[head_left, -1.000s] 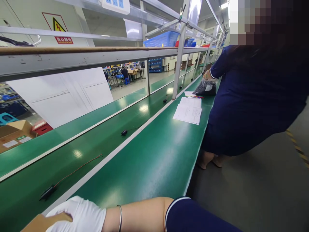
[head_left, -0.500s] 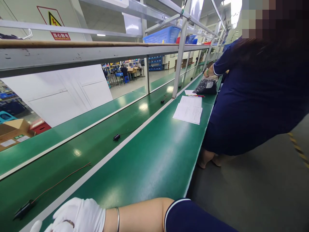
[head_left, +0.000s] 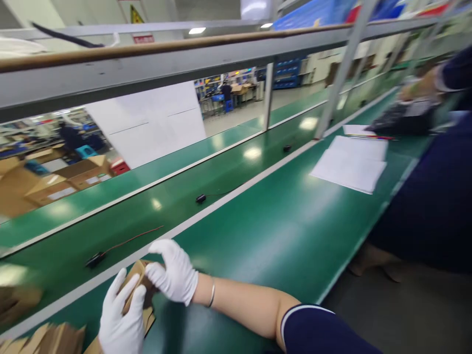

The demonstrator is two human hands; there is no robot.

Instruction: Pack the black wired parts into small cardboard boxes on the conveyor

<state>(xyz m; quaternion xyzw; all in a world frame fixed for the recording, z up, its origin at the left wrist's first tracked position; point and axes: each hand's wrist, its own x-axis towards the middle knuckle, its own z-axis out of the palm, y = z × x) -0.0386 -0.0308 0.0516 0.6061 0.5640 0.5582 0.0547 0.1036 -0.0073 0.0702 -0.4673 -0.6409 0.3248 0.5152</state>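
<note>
Both of my hands wear white gloves and meet at the lower left over the green bench. My left hand (head_left: 121, 314) grips a small folded brown cardboard box (head_left: 137, 275) from below. My right hand (head_left: 173, 270) closes over the box's top edge, with a metal bangle on that wrist. More flat brown cardboard pieces (head_left: 47, 338) lie at the bottom left edge. On the conveyor belt just beyond the white strip sits a small black part with a red wire (head_left: 96, 258).
A second black part (head_left: 201, 198) and a third (head_left: 286, 148) lie further along the belt. White papers (head_left: 350, 164) rest on the bench at right, next to a person in dark blue (head_left: 435, 206) holding a dark bag (head_left: 398, 120). A metal rail (head_left: 184, 59) runs overhead.
The view has swung down and left. My right hand has lifted from the bench onto the cardboard box, and my left hand has come into view under it. The belt's parts have shifted.
</note>
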